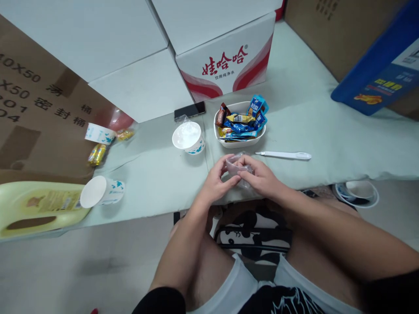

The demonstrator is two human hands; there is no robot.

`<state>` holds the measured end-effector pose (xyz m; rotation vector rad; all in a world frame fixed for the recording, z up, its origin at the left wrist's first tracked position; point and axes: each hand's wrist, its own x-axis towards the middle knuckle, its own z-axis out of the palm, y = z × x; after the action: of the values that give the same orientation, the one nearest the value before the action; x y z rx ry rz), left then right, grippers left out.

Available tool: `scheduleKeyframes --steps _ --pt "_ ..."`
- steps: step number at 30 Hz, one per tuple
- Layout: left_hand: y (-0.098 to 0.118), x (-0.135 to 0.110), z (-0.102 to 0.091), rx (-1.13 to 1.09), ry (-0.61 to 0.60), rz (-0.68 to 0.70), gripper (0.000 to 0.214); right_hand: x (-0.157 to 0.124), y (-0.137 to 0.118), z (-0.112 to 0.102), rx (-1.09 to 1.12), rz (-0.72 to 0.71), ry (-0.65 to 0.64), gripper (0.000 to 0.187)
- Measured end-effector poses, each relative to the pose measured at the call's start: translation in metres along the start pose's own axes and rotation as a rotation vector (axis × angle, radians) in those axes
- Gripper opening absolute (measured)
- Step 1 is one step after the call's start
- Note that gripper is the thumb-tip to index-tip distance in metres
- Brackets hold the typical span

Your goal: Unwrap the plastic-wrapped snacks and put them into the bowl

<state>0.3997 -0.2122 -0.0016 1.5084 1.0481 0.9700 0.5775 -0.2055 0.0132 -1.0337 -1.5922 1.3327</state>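
A crinkled piece of clear plastic wrap (242, 182) is pinched between both hands at the table's near side. My left hand (218, 178) curls around its left side, thumb and fingertips closed on it. My right hand (262, 176) grips the other side, its thumb meeting the left thumb. Just beyond the hands stands a white bowl (240, 144) filled with small wrapped snack packets (240, 126). A white-handled craft knife (288, 155) lies to the right of the hands. Left of them is a paper cup (195, 146) with crumpled clear plastic (188, 130) inside.
A black phone (190, 111) lies before white cartons (225, 65). At the left are a tipped paper cup (113, 192), another cup (100, 133), yellow-wrapped snacks (97, 155) and a yellow jug (42, 213). A blue box (369, 83) stands right; a basin (371, 200) is below the table.
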Motion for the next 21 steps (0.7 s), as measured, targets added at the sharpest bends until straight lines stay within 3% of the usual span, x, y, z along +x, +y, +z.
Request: scheduleKeyframes --steps 4,10,13,18,19,21 --pt "-0.004 0.007 0.002 -0.079 0.034 -0.092 0.061 0.006 0.009 0.003 0.109 0.036 0.028 0.018" --pt "-0.008 0.011 -0.007 0.053 0.198 -0.067 0.036 0.013 0.016 0.007 0.048 -0.003 0.065 0.018" --pt "-0.002 0.006 -0.021 0.259 0.393 0.071 0.018 0.014 0.016 0.007 0.043 -0.050 0.093 0.024" --pt "0.023 0.020 -0.062 0.710 0.894 0.231 0.004 0.018 0.020 0.010 -0.009 -0.028 0.047 0.019" --pt "0.029 0.031 -0.071 0.786 0.942 0.244 0.007 0.019 0.021 0.012 -0.017 -0.025 0.026 0.018" --pt "0.039 0.059 -0.087 0.970 0.881 0.215 0.011 0.020 0.021 0.015 -0.036 -0.043 -0.018 0.016"
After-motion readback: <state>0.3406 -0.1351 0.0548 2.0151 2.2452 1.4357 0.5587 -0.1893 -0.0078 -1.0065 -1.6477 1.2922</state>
